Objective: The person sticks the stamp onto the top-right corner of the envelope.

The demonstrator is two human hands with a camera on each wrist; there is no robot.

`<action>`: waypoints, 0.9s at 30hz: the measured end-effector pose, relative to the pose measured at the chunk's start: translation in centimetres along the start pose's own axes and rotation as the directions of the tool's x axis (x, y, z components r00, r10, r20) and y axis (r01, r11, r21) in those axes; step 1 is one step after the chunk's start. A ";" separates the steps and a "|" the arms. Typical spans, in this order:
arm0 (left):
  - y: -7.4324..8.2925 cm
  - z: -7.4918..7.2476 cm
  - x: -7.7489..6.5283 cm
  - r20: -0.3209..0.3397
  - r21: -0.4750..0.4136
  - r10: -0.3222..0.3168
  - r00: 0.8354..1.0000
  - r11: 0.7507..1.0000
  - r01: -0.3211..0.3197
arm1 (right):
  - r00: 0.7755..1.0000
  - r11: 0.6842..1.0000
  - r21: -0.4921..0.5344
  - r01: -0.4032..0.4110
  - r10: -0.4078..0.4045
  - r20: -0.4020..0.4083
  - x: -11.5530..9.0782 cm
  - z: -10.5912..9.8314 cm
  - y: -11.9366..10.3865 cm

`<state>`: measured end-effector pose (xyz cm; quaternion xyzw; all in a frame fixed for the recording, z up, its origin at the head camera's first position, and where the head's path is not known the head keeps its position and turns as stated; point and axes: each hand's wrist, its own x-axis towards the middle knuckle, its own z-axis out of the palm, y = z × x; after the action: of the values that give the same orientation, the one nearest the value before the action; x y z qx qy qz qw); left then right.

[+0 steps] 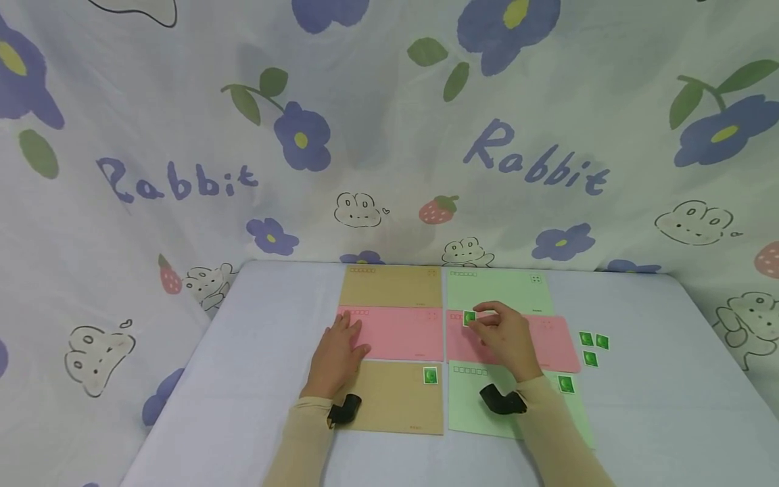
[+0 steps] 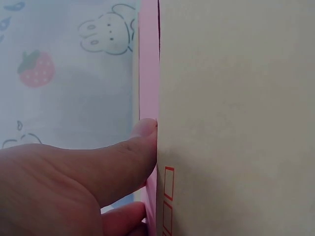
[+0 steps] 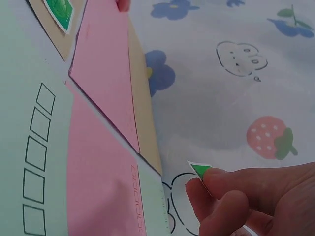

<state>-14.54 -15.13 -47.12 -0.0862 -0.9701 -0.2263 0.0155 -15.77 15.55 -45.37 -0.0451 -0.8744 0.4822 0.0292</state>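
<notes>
My right hand point(image 1: 508, 341) pinches a green postage stamp point(image 1: 469, 318) with a white edge between thumb and fingers, over the left part of the right pink envelope point(image 1: 556, 345). A corner of that stamp point(image 3: 200, 168) sticks out past the fingertips in the right wrist view. On the left pink envelope point(image 1: 395, 335), the fingers of my left hand point(image 1: 331, 358) rest near its left edge. The left wrist view shows the thumb point(image 2: 130, 155) by the border of the brown and pink envelopes; the other fingers are mostly hidden there.
Nearer me lie a brown envelope point(image 1: 395, 399) and a green envelope point(image 1: 475, 406), each with a stamp at its upper right. Farther back are another brown envelope point(image 1: 389, 287) and green envelope point(image 1: 496, 291). Three loose stamps point(image 1: 590, 359) lie right of the pink envelope.
</notes>
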 end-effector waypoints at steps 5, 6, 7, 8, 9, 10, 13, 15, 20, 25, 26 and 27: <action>0.0 0.0 0.0 -0.002 -0.004 0.004 1.000 1.000 -0.004 | 1.000 1.000 0.000 -0.005 0.005 0.015 0.3 0.5 -0.1; 0.0 -0.1 0.0 -0.003 -0.004 0.005 1.000 1.000 -0.005 | 1.000 1.000 0.006 -0.003 0.003 0.020 0.3 0.6 -0.1; 0.0 -0.1 0.0 -0.002 -0.003 0.006 1.000 1.000 -0.006 | 1.000 1.000 0.012 -0.002 0.002 0.025 0.4 0.6 -0.2; 0.0 -0.1 0.0 -0.002 -0.003 0.006 1.000 1.000 -0.006 | 1.000 1.000 0.017 0.000 0.000 0.025 0.4 0.7 -0.2; 0.1 -0.1 0.0 -0.002 -0.003 0.006 1.000 1.000 -0.006 | 1.000 1.000 0.022 0.002 -0.003 0.028 0.5 0.8 -0.2; 0.0 -0.1 0.0 -0.002 -0.002 0.005 1.000 1.000 -0.005 | 1.000 1.000 0.025 0.005 -0.006 0.031 0.5 0.8 -0.3; 0.0 -0.1 0.1 -0.001 -0.005 -0.001 1.000 1.000 0.001 | 0.999 1.000 0.024 0.010 -0.011 0.030 0.7 1.0 -0.4; 0.0 -0.2 0.1 0.001 -0.008 -0.006 1.000 1.000 0.006 | 0.999 1.000 0.021 0.013 -0.014 0.030 0.8 1.1 -0.5; 0.0 -0.1 0.1 0.007 -0.012 -0.013 1.000 1.000 0.013 | 0.999 1.000 0.016 0.019 -0.019 0.030 1.0 1.4 -1.0; -0.1 0.0 0.2 0.012 -0.011 -0.024 1.000 1.000 0.024 | 0.999 1.000 0.001 0.024 -0.024 0.038 1.3 1.8 -1.1; -0.1 0.0 0.2 0.012 -0.013 -0.026 1.000 1.000 0.027 | 0.999 1.000 -0.001 0.027 -0.027 0.037 1.3 1.9 -1.1; -0.1 0.0 0.2 0.009 -0.013 -0.024 1.000 1.000 0.024 | 0.999 1.000 -0.003 0.031 -0.031 0.037 1.4 2.0 -1.1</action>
<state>-14.75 -15.15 -47.17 -0.0757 -0.9697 -0.2323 0.0078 -17.39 13.41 -45.49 -0.0228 -0.8763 0.4808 0.0203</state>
